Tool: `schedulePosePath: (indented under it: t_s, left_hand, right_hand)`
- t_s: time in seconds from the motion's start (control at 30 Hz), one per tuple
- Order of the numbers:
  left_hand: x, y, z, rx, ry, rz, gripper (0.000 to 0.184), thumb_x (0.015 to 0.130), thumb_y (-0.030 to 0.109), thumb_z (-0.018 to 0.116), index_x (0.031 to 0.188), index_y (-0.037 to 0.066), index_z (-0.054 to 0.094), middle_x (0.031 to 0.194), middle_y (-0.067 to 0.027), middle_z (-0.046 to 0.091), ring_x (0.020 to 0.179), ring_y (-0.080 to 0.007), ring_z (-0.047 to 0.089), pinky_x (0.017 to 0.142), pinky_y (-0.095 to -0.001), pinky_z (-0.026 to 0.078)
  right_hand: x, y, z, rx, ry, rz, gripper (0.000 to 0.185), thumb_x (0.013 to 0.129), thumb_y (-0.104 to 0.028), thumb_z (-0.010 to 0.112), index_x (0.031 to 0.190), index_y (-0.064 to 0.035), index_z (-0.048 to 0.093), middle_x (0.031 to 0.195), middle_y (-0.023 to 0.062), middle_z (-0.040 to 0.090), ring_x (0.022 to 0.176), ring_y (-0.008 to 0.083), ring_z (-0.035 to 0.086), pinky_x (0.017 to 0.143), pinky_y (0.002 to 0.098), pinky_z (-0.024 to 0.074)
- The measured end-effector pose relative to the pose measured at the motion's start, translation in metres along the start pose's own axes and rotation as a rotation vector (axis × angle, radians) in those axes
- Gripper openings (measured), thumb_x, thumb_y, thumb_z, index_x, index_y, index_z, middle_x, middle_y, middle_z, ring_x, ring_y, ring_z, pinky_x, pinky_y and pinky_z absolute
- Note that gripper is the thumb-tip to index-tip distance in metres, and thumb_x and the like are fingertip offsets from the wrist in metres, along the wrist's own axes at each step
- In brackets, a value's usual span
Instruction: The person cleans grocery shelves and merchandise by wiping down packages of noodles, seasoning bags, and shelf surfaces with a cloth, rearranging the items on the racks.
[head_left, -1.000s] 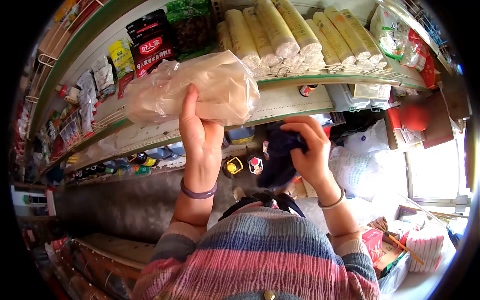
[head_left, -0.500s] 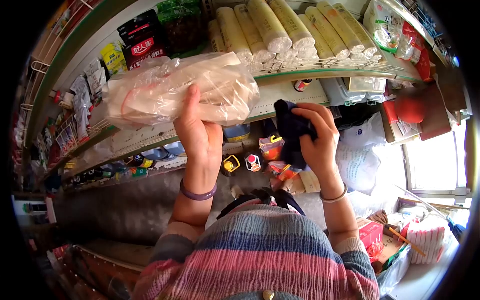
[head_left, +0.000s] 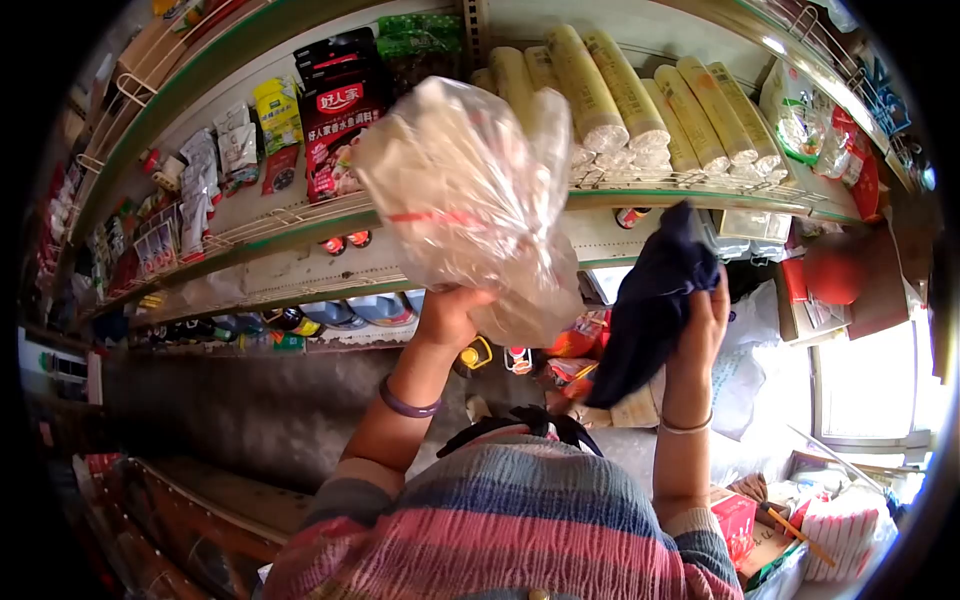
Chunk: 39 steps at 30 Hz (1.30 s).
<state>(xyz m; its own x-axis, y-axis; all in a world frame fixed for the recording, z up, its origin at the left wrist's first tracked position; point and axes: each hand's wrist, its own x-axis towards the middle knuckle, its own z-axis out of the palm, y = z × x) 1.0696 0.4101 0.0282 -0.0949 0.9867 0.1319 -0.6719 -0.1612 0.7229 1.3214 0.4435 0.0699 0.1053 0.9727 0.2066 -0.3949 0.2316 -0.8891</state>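
My left hand (head_left: pixel 455 312) grips the underside of a clear plastic bag (head_left: pixel 455 190) with pale, flat contents I cannot make out. A red band or stripe crosses the bag, and its gathered end points to the right. My left fingers are mostly behind the bag. On the right, my right hand (head_left: pixel 705 320) is closed on a dark navy cloth (head_left: pixel 650 310), which hangs down and to the left of the fingers. Both hands are raised in front of the shelf (head_left: pixel 300 225), with a gap between bag and cloth.
Yellow wrapped rolls (head_left: pixel 585 90) lie stacked on the upper shelf. Red seasoning packets (head_left: pixel 340 125) and a yellow packet (head_left: pixel 278 112) stand to the left. Bottles with yellow and red handles are on the floor below. A red box (head_left: pixel 733 525) sits at lower right.
The bag has turned from lying flat to more upright and shifted right, its gathered end now facing right. The cloth has moved right and hangs more spread out.
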Motion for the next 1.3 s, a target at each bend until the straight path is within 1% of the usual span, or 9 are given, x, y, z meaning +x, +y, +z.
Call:
schedulePosePath:
  t_s: [0.17,0.37,0.57,0.67,0.8,0.9,1.0,1.1,1.3]
  left_hand:
    - [-0.009,-0.017,0.014,0.035,-0.165,-0.238,0.070,0.067,-0.002,0.060,0.132,0.003,0.036,0.125,-0.0109,0.049,0.116,-0.0240,0.048,0.098,-0.0371,0.039]
    - [-0.024,-0.025,0.013,-0.019,-0.247,-0.470,0.066,0.066,0.002,0.061,0.128,0.002,0.041,0.121,-0.0100,0.051,0.111,-0.0217,0.051,0.094,-0.0346,0.042]
    - [-0.031,-0.044,-0.014,-0.226,-0.352,-0.517,0.069,0.064,0.008,0.066,0.128,0.001,0.042,0.122,-0.0122,0.051,0.112,-0.0242,0.050,0.095,-0.0370,0.042]
    - [-0.028,-0.060,-0.022,-0.111,-0.421,-0.259,0.060,0.073,0.012,0.064,0.128,0.001,0.042,0.119,-0.0127,0.053,0.105,-0.0250,0.054,0.092,-0.0398,0.045]
    - [-0.028,-0.094,-0.048,-0.537,-0.335,-0.651,0.069,0.067,0.006,0.063,0.132,0.002,0.038,0.125,-0.0133,0.049,0.117,-0.0250,0.047,0.097,-0.0394,0.040]
    - [-0.041,-0.049,-0.001,-0.123,-0.187,-0.603,0.035,0.083,0.018,0.052,0.113,0.000,0.055,0.106,-0.0102,0.059,0.097,-0.0221,0.057,0.086,-0.0322,0.046]
    - [-0.041,-0.070,-0.057,0.461,-0.311,-0.314,0.043,0.076,0.008,0.050,0.117,-0.004,0.050,0.107,-0.0122,0.060,0.096,-0.0229,0.058,0.086,-0.0333,0.046]
    - [-0.045,-0.055,-0.096,0.161,-0.062,-0.365,0.045,0.074,0.008,0.049,0.117,-0.004,0.049,0.103,-0.0129,0.061,0.091,-0.0254,0.060,0.084,-0.0354,0.048]
    - [-0.070,0.008,-0.136,-0.183,0.438,-0.256,0.055,0.068,0.019,0.048,0.119,-0.005,0.048,0.107,-0.0174,0.059,0.097,-0.0308,0.059,0.087,-0.0416,0.048]
  right_hand:
    - [-0.002,-0.035,0.072,-0.862,-0.544,-0.953,0.045,0.066,-0.017,0.066,0.110,-0.0103,0.060,0.131,0.0160,0.045,0.124,0.0368,0.038,0.100,0.0479,0.0315]
    - [0.030,-0.019,0.086,-0.934,-0.433,-0.889,0.050,0.050,0.000,0.062,0.099,-0.0109,0.061,0.108,0.0088,0.058,0.108,0.0341,0.048,0.091,0.0420,0.0422]
    - [0.099,0.014,0.051,-0.773,-0.134,-0.396,0.033,0.073,-0.006,0.052,0.104,-0.0025,0.059,0.091,0.0169,0.064,0.083,0.0301,0.063,0.077,0.0355,0.0493]
    - [0.088,0.009,0.041,0.343,-0.253,0.316,0.034,0.087,-0.016,0.045,0.117,-0.0021,0.054,0.103,0.0118,0.063,0.088,0.0202,0.063,0.082,0.0338,0.0500]
    - [0.032,0.057,0.003,0.762,-0.374,0.597,0.036,0.087,-0.012,0.051,0.122,-0.0011,0.050,0.112,0.0120,0.058,0.099,0.0210,0.058,0.087,0.0330,0.0473]
    - [0.002,0.088,-0.023,0.589,-0.316,0.537,0.037,0.089,-0.013,0.048,0.124,-0.0016,0.048,0.114,0.0119,0.057,0.101,0.0223,0.057,0.088,0.0346,0.0468]
    - [-0.022,0.080,-0.027,0.065,-0.264,0.433,0.048,0.089,-0.032,0.047,0.127,-0.0019,0.045,0.117,0.0123,0.057,0.109,0.0258,0.054,0.097,0.0388,0.0407]
    - [-0.030,0.064,-0.007,0.352,-0.149,0.799,0.037,0.083,-0.014,0.055,0.116,-0.0012,0.051,0.099,0.0117,0.063,0.088,0.0241,0.063,0.080,0.0367,0.0517]
    - [-0.010,0.064,0.089,0.207,-0.242,0.786,0.032,0.085,-0.012,0.056,0.115,-0.0009,0.051,0.095,0.0093,0.063,0.079,0.0200,0.063,0.069,0.0326,0.0535]
